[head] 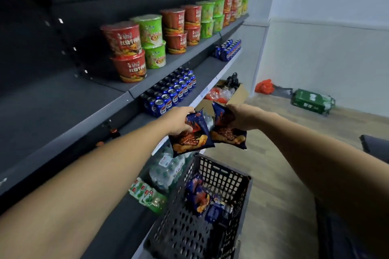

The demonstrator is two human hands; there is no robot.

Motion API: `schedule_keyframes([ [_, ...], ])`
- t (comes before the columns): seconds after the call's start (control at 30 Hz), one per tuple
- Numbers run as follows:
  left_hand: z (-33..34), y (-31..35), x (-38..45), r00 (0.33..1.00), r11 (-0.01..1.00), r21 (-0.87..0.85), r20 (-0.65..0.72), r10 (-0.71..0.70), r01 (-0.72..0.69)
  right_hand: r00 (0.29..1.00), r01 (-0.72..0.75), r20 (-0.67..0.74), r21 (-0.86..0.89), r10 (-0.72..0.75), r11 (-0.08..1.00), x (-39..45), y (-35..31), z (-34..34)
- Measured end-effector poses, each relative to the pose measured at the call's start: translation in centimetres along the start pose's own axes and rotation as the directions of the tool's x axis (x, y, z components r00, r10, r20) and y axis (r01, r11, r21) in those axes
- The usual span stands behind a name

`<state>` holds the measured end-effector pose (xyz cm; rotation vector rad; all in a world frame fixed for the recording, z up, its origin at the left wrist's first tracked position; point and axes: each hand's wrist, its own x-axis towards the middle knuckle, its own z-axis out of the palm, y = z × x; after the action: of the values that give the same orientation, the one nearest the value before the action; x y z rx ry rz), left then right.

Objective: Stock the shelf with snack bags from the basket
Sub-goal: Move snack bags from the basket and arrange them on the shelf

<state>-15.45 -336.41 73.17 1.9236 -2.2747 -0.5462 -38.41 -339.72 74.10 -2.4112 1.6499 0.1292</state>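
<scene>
Both arms reach out over the black perforated basket (212, 200), and each hand has its fingers curled round the upper part of one dark blue chip bag: the left hand (181, 121) grips the left chip bag (190, 134), the right hand (240, 116) grips the right chip bag (228, 132). The two bags hang side by side, their lower edges touching or overlapping, above the basket and in front of the shelf edge where the blue cola cans (170, 92) stand. More of the same bags (197, 195) lie in the basket bottom. The likely destination is the bare stretch of the upper shelf (63, 101) left of the stacked noodle cups (128, 52). Since each bag is held only near its top, a slack grip could let one slide out and fall to the basket or floor. Swinging both bags leftward at once risks brushing the cans at the shelf front or nudging the nearest stacked noodle cups, which look easy to topple. Squeezing harder to prevent slipping could crush the chips inside.
</scene>
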Motion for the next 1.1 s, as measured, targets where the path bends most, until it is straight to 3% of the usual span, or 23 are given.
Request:
schedule_keyframes([
  [0.3,-7.9,-5.8,-11.6,0.945,0.958,-0.056,-0.157,-0.285,0.28,0.927,0.374,0.005,-0.031,-0.375,0.927,3.0,-13.1,-5.1],
  [0.6,-12.6,-13.7,-29.7,0.802,0.862,-0.167,-0.317,-0.506,0.478,0.722,0.688,-0.003,-0.107,-0.692,0.718,-1.2,-32.3,-6.6],
  [0.83,-13.0,-20.7,-45.2,0.686,0.772,-0.237,-0.358,-0.634,0.59,0.574,0.81,0.0,-0.149,-0.819,0.567,-7.3,-48.5,-4.0],
  [1.1,-12.5,-28.2,-63.7,0.527,0.633,-0.268,-0.375,-0.763,0.726,0.485,0.865,0.037,-0.169,-0.874,0.473,-13.9,-63.5,-0.1],
])
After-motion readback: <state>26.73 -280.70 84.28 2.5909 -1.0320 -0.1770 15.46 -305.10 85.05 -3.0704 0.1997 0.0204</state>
